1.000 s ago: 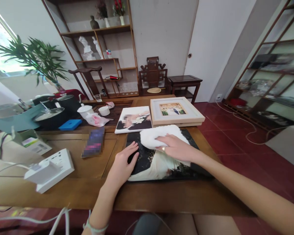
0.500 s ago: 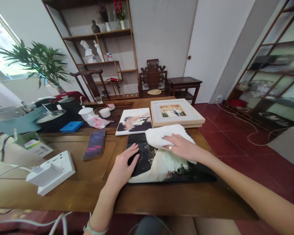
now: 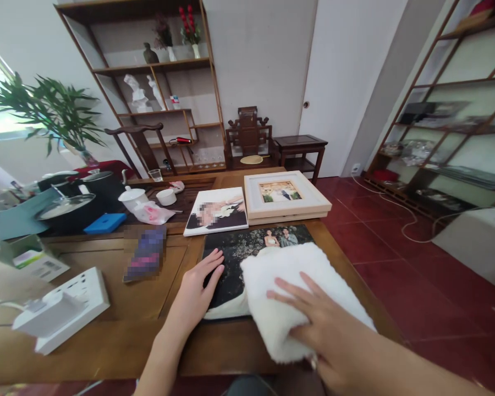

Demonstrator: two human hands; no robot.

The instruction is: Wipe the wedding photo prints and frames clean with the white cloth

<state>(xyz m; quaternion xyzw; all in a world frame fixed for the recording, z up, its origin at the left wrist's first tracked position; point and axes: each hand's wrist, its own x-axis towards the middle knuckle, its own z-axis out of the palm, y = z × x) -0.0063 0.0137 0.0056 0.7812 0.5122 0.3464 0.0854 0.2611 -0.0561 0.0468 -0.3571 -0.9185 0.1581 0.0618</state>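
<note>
A dark photo print (image 3: 226,280) of a couple, with a long pale dress trailing across it, lies flat near the table's front edge. My left hand (image 3: 198,286) rests on its left side, fingers stretched out and holding nothing. Over the print's lower right part is a fluffy white cloth (image 3: 289,264), which also hangs past the print toward the front edge. My right hand (image 3: 313,313) presses on this cloth from above with spread fingers and has hold of it. The cloth hides much of the dress and the print's right corner.
Behind the print are a white-edged photo panel (image 3: 218,212) and a pale wooden picture frame (image 3: 286,198). To the left stand a white power strip (image 3: 72,308), an opened box (image 3: 37,261), a blue block (image 3: 105,222) and tea ware. The wooden table (image 3: 206,352) ends at the right above red floor tiles.
My right hand has drawn the white cloth from the print's upper part toward me and down to the right, uncovering the pictured couple. My left hand stays on the left edge.
</note>
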